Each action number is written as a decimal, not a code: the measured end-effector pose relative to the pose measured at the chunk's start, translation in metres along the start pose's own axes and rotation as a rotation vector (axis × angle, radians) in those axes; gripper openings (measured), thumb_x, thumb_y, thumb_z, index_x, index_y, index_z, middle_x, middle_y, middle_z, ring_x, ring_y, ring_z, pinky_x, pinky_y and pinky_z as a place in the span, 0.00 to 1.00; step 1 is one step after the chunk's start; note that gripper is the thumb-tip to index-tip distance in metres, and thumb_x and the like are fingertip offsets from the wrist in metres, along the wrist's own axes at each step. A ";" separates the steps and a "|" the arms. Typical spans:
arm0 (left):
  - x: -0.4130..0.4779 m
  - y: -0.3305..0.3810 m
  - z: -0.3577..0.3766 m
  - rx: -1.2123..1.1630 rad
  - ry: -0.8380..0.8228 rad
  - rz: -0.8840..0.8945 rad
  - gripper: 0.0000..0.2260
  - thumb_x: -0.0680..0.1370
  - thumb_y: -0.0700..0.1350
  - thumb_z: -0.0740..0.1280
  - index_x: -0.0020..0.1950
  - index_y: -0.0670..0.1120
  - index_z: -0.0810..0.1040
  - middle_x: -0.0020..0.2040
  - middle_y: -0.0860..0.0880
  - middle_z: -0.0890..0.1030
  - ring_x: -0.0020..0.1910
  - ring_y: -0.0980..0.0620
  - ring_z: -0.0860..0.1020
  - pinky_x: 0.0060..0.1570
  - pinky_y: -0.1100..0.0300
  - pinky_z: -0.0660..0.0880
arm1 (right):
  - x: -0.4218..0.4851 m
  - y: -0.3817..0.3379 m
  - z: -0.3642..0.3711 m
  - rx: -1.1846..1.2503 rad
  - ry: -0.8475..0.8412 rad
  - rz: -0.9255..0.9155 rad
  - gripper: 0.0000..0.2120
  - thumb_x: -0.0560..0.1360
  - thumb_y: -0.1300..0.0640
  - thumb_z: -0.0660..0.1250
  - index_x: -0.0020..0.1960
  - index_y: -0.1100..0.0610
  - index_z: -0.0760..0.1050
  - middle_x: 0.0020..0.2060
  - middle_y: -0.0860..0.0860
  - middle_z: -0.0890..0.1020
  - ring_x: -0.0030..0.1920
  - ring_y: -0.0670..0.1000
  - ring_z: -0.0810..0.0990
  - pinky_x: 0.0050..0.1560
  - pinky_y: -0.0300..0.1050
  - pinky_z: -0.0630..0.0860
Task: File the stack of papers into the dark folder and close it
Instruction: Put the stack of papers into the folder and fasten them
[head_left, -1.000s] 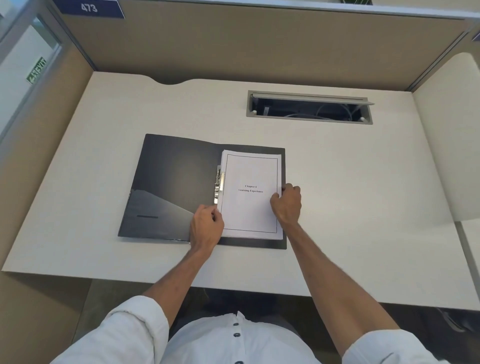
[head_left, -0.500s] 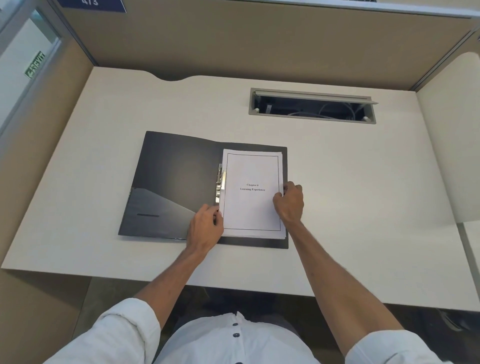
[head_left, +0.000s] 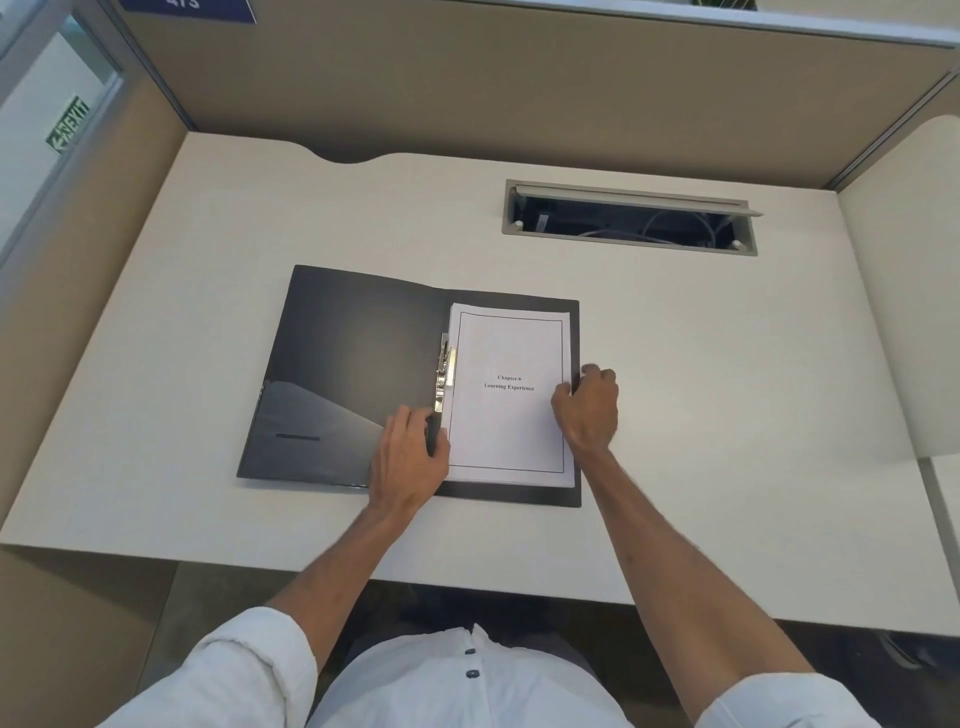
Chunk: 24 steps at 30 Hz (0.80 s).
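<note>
The dark folder (head_left: 353, 374) lies open on the desk. The stack of white papers (head_left: 509, 415), topped by a "Chapter 6" title page, rests on its right half. A metal clip (head_left: 444, 374) runs along the spine at the stack's left edge. My left hand (head_left: 410, 457) sits at the lower end of the spine, thumb against the stack's left edge, fingers curled around the clip's lower end. My right hand (head_left: 589, 408) pinches the stack's right edge at mid-height, thumb on the top page and fingers past the edge.
The white desk (head_left: 727, 415) is enclosed by beige partition walls at the back and both sides. An open cable tray (head_left: 628, 223) with wires is set into the desk behind the folder, to the right. The desk's front edge is just below the folder.
My right hand has slid slightly outward along the stack's right edge. My left hand stays at the clip's lower end. The papers and folder have not shifted.
</note>
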<state>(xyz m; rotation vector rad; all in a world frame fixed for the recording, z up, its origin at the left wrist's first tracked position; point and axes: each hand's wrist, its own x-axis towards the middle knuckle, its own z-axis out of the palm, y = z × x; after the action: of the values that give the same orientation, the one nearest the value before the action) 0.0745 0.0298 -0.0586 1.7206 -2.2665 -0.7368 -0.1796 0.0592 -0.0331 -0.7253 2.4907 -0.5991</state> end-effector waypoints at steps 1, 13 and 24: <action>0.000 -0.003 0.000 0.048 0.013 0.039 0.20 0.83 0.56 0.70 0.71 0.48 0.78 0.60 0.49 0.80 0.55 0.49 0.79 0.58 0.48 0.83 | 0.004 -0.003 -0.002 -0.038 0.027 -0.029 0.19 0.84 0.58 0.64 0.74 0.62 0.73 0.69 0.58 0.75 0.71 0.62 0.76 0.68 0.61 0.78; 0.001 -0.023 0.013 0.278 -0.241 0.450 0.52 0.75 0.70 0.67 0.91 0.53 0.46 0.91 0.52 0.49 0.91 0.47 0.53 0.86 0.28 0.51 | 0.065 -0.077 0.013 -0.466 -0.211 -0.591 0.27 0.83 0.61 0.62 0.82 0.56 0.69 0.78 0.53 0.71 0.81 0.56 0.67 0.81 0.57 0.66; 0.003 -0.024 0.019 0.258 -0.255 0.405 0.51 0.75 0.67 0.67 0.91 0.50 0.47 0.91 0.53 0.50 0.91 0.48 0.55 0.85 0.27 0.52 | 0.083 -0.101 0.028 -0.536 -0.260 -0.641 0.21 0.82 0.64 0.60 0.74 0.60 0.74 0.73 0.55 0.73 0.76 0.58 0.71 0.78 0.57 0.68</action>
<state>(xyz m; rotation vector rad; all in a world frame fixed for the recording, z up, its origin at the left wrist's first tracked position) 0.0852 0.0271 -0.0869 1.2413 -2.8707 -0.6242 -0.1884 -0.0741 -0.0285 -1.7146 2.1546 -0.0065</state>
